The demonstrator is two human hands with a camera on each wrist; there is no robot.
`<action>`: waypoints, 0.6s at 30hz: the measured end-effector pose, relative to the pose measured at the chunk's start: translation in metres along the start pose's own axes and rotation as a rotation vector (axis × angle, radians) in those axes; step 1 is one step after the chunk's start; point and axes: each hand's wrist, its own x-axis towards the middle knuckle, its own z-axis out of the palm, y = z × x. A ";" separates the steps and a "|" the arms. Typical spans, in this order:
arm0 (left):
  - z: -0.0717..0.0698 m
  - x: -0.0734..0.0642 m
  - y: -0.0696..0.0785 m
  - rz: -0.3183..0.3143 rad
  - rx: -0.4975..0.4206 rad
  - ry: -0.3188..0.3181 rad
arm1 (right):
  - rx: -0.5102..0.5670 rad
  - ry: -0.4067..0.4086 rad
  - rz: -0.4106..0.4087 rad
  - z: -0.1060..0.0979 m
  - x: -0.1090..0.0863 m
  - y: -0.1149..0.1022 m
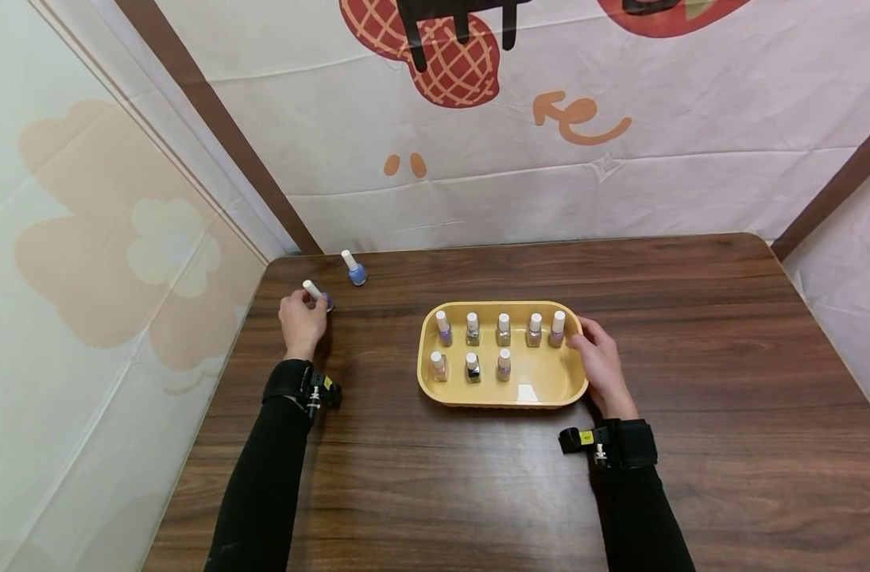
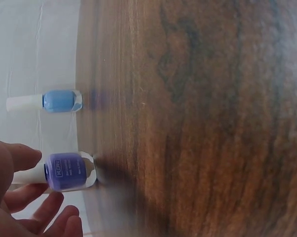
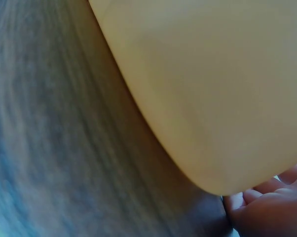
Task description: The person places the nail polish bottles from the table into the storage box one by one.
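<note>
At the far left of the table, my left hand (image 1: 303, 324) pinches the white cap of a purple nail polish bottle (image 2: 67, 172) between thumb and fingers. The bottle's base is at or just above the wood; I cannot tell which. A blue nail polish bottle (image 1: 357, 274) with a white cap stands a little behind it, near the back edge. My right hand (image 1: 605, 367) grips the right end of a yellow tray (image 1: 549, 385), its thumb over the rim. In the right wrist view the tray's wall (image 3: 212, 98) hides most of the fingers.
Two rows of white-capped nail polish bottles stand in the tray, including a dark one (image 1: 473, 369) and a lilac one (image 1: 557, 330). A printed cloth (image 1: 477, 191) hangs behind the brown wooden table (image 1: 435, 485), and a pale panel (image 1: 120, 318) borders its left side.
</note>
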 end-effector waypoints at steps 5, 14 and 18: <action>0.000 0.001 -0.001 0.011 0.010 0.004 | -0.004 0.004 0.008 0.000 0.000 0.000; 0.001 0.002 -0.001 0.015 0.043 0.036 | -0.006 0.000 0.001 0.001 0.000 -0.001; 0.001 0.001 0.000 0.002 0.039 0.020 | -0.007 0.002 0.007 0.001 0.001 0.000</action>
